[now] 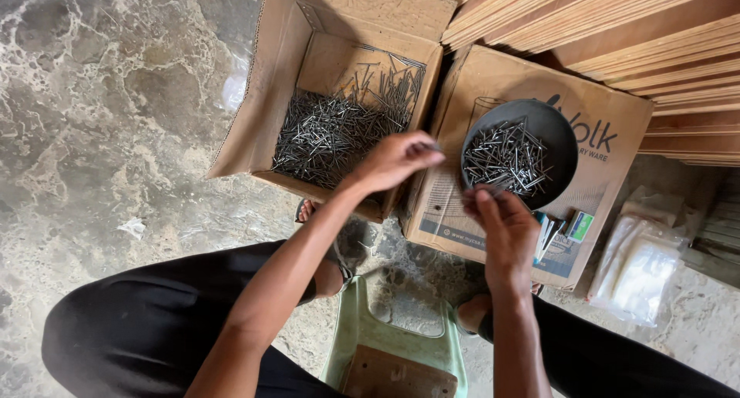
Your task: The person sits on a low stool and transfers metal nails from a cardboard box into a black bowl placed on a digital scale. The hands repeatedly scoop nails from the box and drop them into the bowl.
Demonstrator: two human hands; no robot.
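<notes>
- Reaching forward over the lap, the left hand [397,160] has its fingers pinched together at the tips, above the near corner of an open cardboard box [254,128]; whether it holds a nail I cannot tell.
- The right hand [505,228] hovers at the near rim of a dark round bowl [559,132], fingers loosely curled and pointing up toward it; nothing can be seen gripped in them.
- The two hands are apart, the left one a little higher in the view than the right.
- Nails [509,157] lie in a loose heap inside the bowl, just beyond the right fingertips.
- A far larger pile of nails [331,132] fills the bottom of the open box, just beyond and left of the left hand.
- The bowl sits on top of a closed cardboard carton [609,136] with dark printing on its lid.
- Small boxes [566,228], one with a green face, lie on the carton near the right hand.
- Clear plastic bags [640,263] rest on the floor to the right of the carton.
- Stacked wooden boards [617,28] lie behind the carton.
- A pale green stool [362,332] stands between the knees on the mottled stone floor [100,120].
</notes>
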